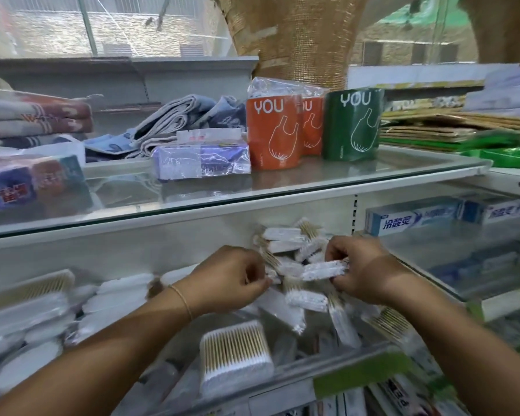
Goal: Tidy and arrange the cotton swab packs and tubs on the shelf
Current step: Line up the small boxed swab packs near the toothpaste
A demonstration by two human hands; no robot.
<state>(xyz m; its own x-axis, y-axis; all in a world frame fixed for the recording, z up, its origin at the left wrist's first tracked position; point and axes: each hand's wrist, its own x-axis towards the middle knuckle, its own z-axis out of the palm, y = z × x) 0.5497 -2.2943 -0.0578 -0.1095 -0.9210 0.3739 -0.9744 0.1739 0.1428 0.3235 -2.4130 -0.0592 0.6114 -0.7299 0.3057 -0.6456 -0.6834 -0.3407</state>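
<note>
Two bare forearms fill the bottom edge, and between them stands a square clear plastic tub of wooden-stick swabs (234,355), its white tips up in a dense, brush-like block. It stands at the front of the white lower shelf (117,247).

Up at the hands now. The right hand (357,271) has thumb and fingers curled, pinching a small crinkly clear pack of white cotton swabs (324,270) by its end, held level above the heap. The left hand (231,280), a thin band (183,298) on its wrist, has its fingers curled in at the heap's edge. Whether they grip a pack, I cannot tell.

That loose heap of small swab packs (285,244) lies jumbled against the back wall, some flat, some tilted, with soft white heads and pale sticks showing through glossy film. To the left, blurred flat packs of white swabs (117,292) lie overlapping in a row.

Above runs a glass shelf (192,190) carrying tall orange paper-wrapped packs (272,133), a green one (351,127) beside them, a film-wrapped tissue block (201,160) and folded striped towels (33,115). Over to the right are long blue-and-white toothpaste boxes (412,220).
</note>
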